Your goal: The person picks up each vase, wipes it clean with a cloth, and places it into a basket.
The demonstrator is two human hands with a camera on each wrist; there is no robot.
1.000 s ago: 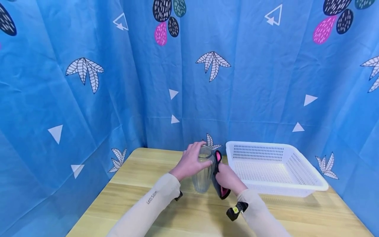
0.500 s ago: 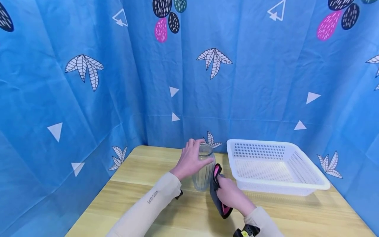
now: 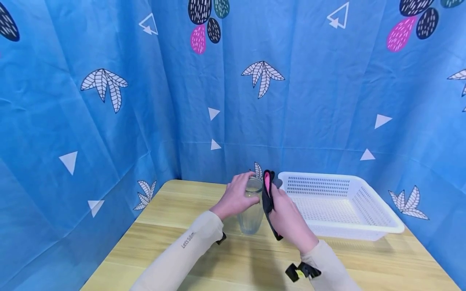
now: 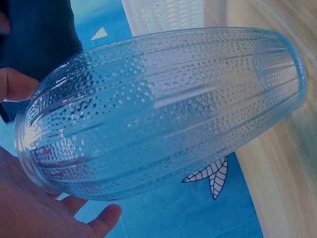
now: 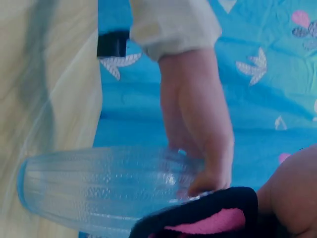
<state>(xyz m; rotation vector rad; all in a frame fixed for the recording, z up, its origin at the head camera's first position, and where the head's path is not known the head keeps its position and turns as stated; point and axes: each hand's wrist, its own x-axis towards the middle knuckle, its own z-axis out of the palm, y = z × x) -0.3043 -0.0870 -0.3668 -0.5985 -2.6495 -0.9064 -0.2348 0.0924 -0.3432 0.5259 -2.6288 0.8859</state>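
Observation:
A clear ribbed glass vase (image 3: pixel 249 221) stands upright on the wooden table. My left hand (image 3: pixel 236 197) holds it around the neck, thumb on the near right side and fingers at the back. In the left wrist view the dimpled, bulging body of the vase (image 4: pixel 163 114) fills the middle. My right hand (image 3: pixel 289 220) grips a folded dark grey cloth (image 3: pixel 268 198) with a pink inner side and black edging. That cloth is just right of the vase's upper part; whether it touches the glass I cannot tell. Most of the right hand's fingers are hidden behind the cloth.
A white perforated plastic basket (image 3: pixel 338 228) stands on the table at the right, close behind the right hand. Blue patterned curtains (image 3: pixel 233 101) enclose the table (image 3: pixel 160 242) at the back and both sides.
The right hand with the cloth first came down and toward me along the vase, then rose again to rim height. The left hand and the vase have stayed about where they were.

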